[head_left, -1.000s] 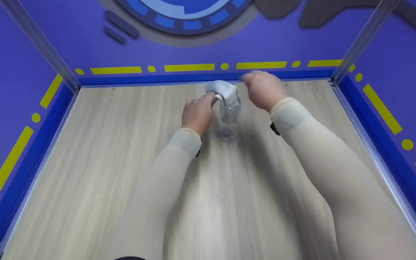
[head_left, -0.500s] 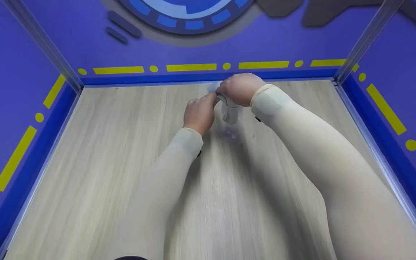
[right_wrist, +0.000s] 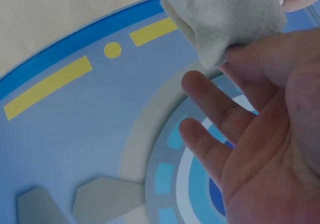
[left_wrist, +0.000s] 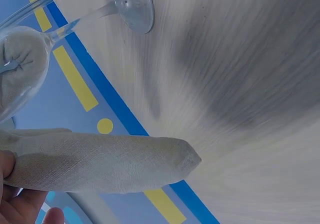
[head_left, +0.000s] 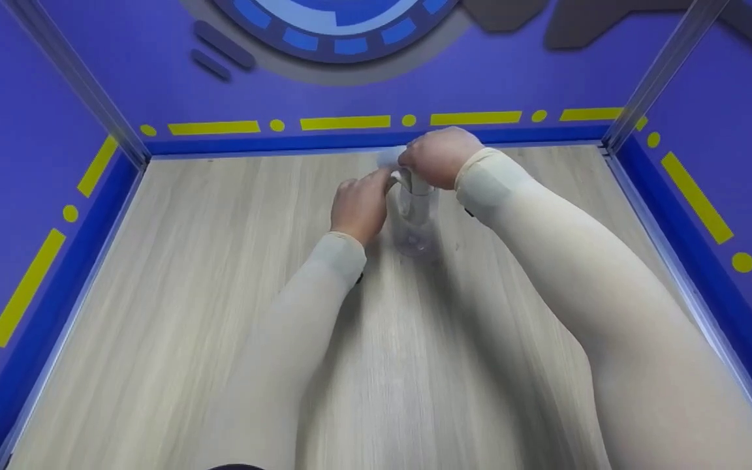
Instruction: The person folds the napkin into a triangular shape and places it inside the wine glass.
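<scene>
A clear stemmed wine glass (head_left: 419, 215) stands toward the back of the table, its foot (left_wrist: 134, 6) visible in the left wrist view. Pale grey cloth (left_wrist: 100, 161) is bunched inside the bowl, and the rest spills out over the rim. My left hand (head_left: 361, 207) grips the cloth on the left of the rim, and a folded length of it hangs from those fingers. At the right, my right hand (head_left: 444, 156) pinches another part of the cloth between thumb and forefinger, while its other fingers (right_wrist: 217, 104) spread loosely. From the head, this hand covers part of the rim.
The wood-grain table (head_left: 219, 274) is bordered by a blue back wall (head_left: 324, 98) with yellow marks, close behind the glass. Side walls with metal corner posts (head_left: 663, 72) rise at left and right.
My right hand has come in from the right, apart from the cloth at first, and taken hold of it over the glass. The left hand has stayed nearly still.
</scene>
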A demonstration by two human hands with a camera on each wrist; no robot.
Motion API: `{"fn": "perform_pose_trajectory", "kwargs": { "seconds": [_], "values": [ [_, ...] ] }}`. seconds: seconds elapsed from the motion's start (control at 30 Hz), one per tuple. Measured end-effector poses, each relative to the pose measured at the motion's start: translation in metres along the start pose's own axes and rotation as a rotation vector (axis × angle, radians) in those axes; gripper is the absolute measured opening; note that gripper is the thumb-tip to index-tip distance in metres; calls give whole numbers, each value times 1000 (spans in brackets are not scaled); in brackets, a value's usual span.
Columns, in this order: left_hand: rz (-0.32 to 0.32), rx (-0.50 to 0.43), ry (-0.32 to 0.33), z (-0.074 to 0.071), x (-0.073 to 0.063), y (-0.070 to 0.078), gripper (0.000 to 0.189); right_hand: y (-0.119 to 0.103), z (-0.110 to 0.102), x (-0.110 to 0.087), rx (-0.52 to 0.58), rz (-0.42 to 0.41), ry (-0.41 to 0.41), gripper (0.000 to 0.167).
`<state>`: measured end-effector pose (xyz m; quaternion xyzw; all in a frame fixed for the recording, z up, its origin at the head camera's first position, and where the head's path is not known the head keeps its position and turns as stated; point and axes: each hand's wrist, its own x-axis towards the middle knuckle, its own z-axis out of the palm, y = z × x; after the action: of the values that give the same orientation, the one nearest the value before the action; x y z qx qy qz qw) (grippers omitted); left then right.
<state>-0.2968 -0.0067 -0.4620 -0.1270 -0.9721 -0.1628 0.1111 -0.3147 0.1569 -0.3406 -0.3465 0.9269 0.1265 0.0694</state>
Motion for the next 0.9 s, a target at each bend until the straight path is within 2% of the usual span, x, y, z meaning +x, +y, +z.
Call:
{"fn": "perform_pose_trajectory", "kwargs": {
  "seconds": [0.2,0.43,0.9],
  "values": [
    [2,-1,0,0,0,-1,21,4,-2,-4,-48,9,30,35],
    [15,0,24,0,0,-1,22,9,-1,-5,-103,11,75,36],
    [16,-4,45,0,-1,2,26,23,6,-16,-39,56,193,28]
  ]
}}
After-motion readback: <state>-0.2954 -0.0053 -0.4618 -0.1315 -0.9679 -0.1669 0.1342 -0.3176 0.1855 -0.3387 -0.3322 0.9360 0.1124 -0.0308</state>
